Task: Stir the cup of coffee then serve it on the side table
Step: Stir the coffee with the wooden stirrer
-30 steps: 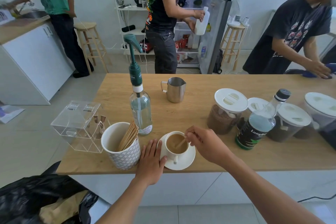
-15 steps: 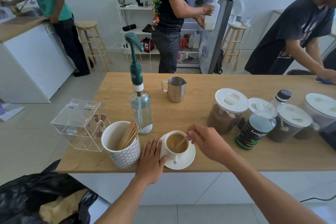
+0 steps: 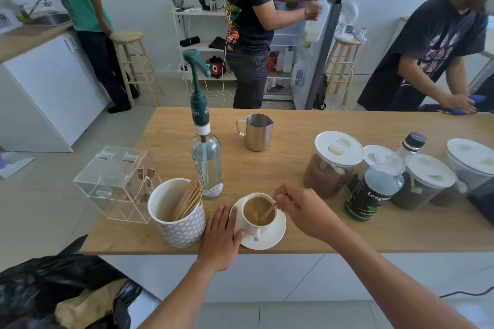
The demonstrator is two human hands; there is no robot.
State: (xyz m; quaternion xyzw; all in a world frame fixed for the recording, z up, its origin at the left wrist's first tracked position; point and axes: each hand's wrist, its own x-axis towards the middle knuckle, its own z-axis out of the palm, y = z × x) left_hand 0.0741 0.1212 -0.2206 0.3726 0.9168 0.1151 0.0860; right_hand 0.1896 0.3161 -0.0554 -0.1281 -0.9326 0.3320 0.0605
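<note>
A white cup (image 3: 258, 227) of milky coffee stands on a white saucer (image 3: 275, 235) near the front edge of the wooden counter (image 3: 280, 168). My right hand (image 3: 302, 208) pinches a wooden stir stick (image 3: 268, 211) whose lower end dips into the coffee. My left hand (image 3: 220, 235) lies flat on the counter with fingers spread, touching the saucer's left rim and holding nothing.
A patterned white holder (image 3: 179, 222) of wooden sticks stands left of my left hand, beside a clear acrylic box (image 3: 117, 184). Behind the cup are a pump bottle (image 3: 205, 157) and a steel jug (image 3: 258, 132). Lidded jars (image 3: 334, 165) and a dark bottle (image 3: 379, 184) crowd the right. Three people stand beyond the counter.
The stick has shifted slightly inside the cup with my right hand. My left hand stays by the saucer. The person at the fridge has raised an arm to its door.
</note>
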